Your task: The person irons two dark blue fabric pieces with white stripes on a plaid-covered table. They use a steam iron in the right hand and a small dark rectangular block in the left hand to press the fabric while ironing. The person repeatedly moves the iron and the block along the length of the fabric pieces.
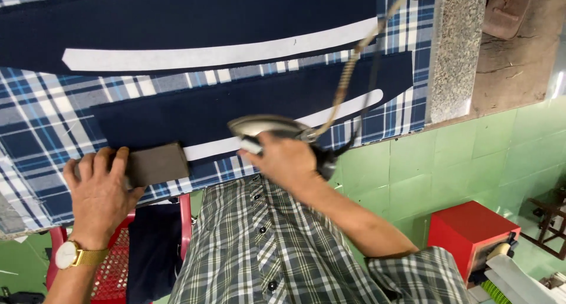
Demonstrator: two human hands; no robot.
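Head view: the right hand (pixel 287 158) has its fingers closed round the handle of a grey metal electric iron (pixel 268 127), which sits on a long navy fabric strip (pixel 236 106) with a curved white interfacing band (pixel 283 130), on the blue plaid-covered table (pixel 41 112). The left hand (pixel 100 189) lays loosely curled fingers over a flat brown rectangular block (pixel 156 162) at the strip's near edge. The braided beige cord (pixel 348 74) crosses the fabric; it could snag and shift the pieces, and the iron could scorch if it lingers.
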